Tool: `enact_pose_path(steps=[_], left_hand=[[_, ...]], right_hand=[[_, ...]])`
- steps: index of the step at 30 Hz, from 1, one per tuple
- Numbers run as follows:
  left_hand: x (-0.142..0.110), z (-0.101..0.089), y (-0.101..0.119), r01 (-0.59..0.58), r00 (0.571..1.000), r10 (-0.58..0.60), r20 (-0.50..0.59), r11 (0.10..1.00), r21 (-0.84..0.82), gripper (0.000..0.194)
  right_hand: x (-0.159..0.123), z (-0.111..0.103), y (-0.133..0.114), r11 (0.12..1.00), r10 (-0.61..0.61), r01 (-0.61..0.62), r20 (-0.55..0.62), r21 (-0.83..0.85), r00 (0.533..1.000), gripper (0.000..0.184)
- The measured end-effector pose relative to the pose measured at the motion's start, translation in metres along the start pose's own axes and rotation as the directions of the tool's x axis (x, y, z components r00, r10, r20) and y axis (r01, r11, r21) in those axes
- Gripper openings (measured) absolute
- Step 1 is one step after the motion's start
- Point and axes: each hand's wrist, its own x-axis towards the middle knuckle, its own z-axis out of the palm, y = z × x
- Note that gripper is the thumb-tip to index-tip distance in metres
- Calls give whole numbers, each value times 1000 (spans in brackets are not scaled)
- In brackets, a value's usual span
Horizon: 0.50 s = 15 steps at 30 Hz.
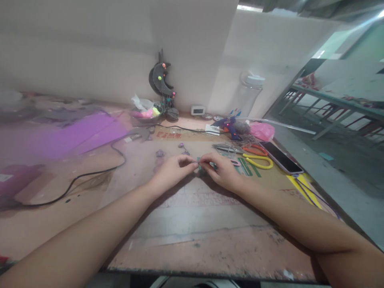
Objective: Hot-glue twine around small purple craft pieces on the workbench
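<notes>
My left hand (177, 167) and my right hand (218, 167) meet fingertip to fingertip over the middle of the table. Each is closed in a pinch, thumb against fingers. Whatever lies between the fingertips is too small and blurred to make out. Just beyond my left hand are a small purple piece (160, 153) and another purple bit (181, 145) with a thin dark stem. Scissors with orange handles (255, 150) and a tool with yellow handles (259, 161) lie right of my right hand.
A phone (282, 157) lies at the right edge. Behind stand a blue glue gun (231, 129), a clear bottle (250, 94), a small white display (198, 110) and a dark crescent pincushion (162, 78). A black cable (90, 174) crosses the left side near purple sheets (87, 134).
</notes>
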Motion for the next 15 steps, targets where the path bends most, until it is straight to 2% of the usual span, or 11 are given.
enact_pose_path(steps=[6, 11, 15], left_hand=[[0, -1, 0, -17, 1000, 17, -12, 1000, 6, 25], [-1, -2, 0, -8, 1000, 8, -4, 1000, -8, 26], [-1, -2, 1, -5, 1000, 5, 5, 1000, 2, 25]], right_hand=[[-1, -5, -4, 999, 15, -15, -5, 46, 1000, 11], [0, -5, -1, 990, -101, 100, 1, 96, 995, 15], [1, -4, 2, 994, -103, 103, -7, 43, 995, 18]])
